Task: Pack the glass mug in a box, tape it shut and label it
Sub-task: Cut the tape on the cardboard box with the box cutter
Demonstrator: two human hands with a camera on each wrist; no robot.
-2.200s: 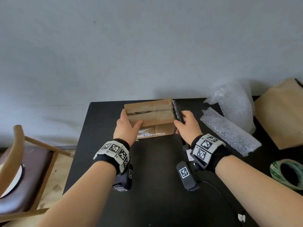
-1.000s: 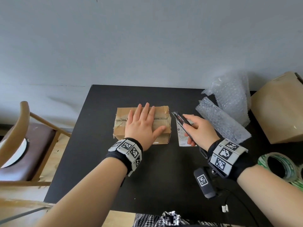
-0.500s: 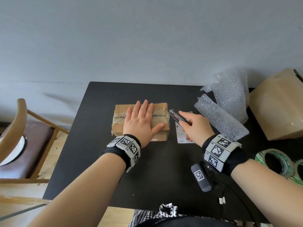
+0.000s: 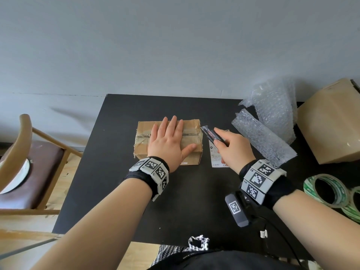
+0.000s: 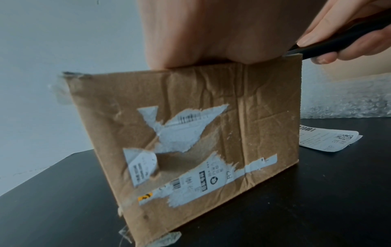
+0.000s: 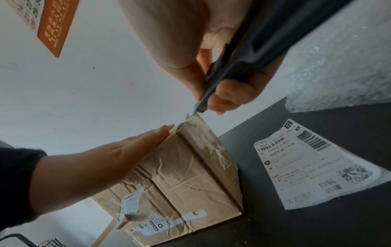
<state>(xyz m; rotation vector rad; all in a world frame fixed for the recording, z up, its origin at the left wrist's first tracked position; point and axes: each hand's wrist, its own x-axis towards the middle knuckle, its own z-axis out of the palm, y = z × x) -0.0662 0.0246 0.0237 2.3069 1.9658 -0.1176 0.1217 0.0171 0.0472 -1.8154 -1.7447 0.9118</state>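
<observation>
A worn cardboard box (image 4: 143,141) with old tape and torn label scraps (image 5: 190,142) stands on the black table (image 4: 109,182). My left hand (image 4: 167,141) lies flat on its top, fingers straight, pressing down. My right hand (image 4: 233,147) grips a black utility knife (image 4: 211,134). The knife tip (image 6: 195,112) touches the taped seam at the box's upper right edge (image 6: 198,127). A white shipping label (image 4: 216,158) lies flat on the table just right of the box. No glass mug is in view.
Two pieces of bubble wrap (image 4: 263,139) lie right of the label. A larger cardboard box (image 4: 329,121) stands at the far right, with green tape rolls (image 4: 327,190) in front of it. A wooden chair (image 4: 23,152) stands left of the table.
Both hands held the box by its sides at first. The left hand then went flat on its top, and the right hand brought the knife left to the box's right edge.
</observation>
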